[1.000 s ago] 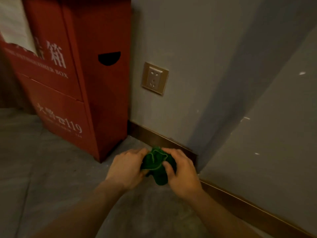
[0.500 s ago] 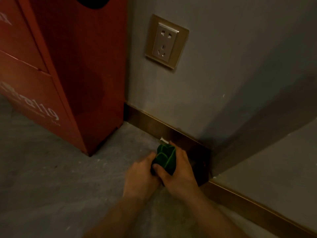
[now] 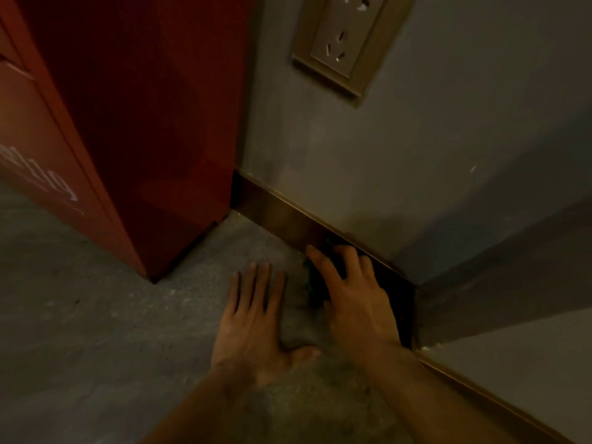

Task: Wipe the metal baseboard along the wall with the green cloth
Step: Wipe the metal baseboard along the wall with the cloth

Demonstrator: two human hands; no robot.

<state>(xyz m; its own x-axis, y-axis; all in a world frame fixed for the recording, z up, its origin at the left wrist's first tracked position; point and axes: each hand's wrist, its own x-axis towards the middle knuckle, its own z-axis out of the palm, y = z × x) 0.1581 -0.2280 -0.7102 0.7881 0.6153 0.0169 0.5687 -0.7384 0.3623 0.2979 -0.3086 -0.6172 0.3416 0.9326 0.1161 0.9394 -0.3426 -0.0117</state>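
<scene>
A brass-coloured metal baseboard (image 3: 275,210) runs along the foot of the grey wall, from the red cabinet to the wall's outer corner. My right hand (image 3: 350,293) presses the green cloth (image 3: 312,280) against the baseboard near that corner. Only a dark green edge of the cloth shows under my fingers. My left hand (image 3: 254,318) lies flat on the concrete floor just left of the cloth, fingers spread, holding nothing.
A tall red fire-equipment cabinet (image 3: 128,129) stands against the wall to the left. A wall socket (image 3: 346,40) sits above the baseboard. Past the wall corner (image 3: 413,302), more baseboard (image 3: 487,398) continues toward the lower right. The floor is rough grey concrete (image 3: 96,331).
My left hand let go of the cloth and went flat onto the floor. My right hand carried the cloth down onto the baseboard. The view moved closer and lower.
</scene>
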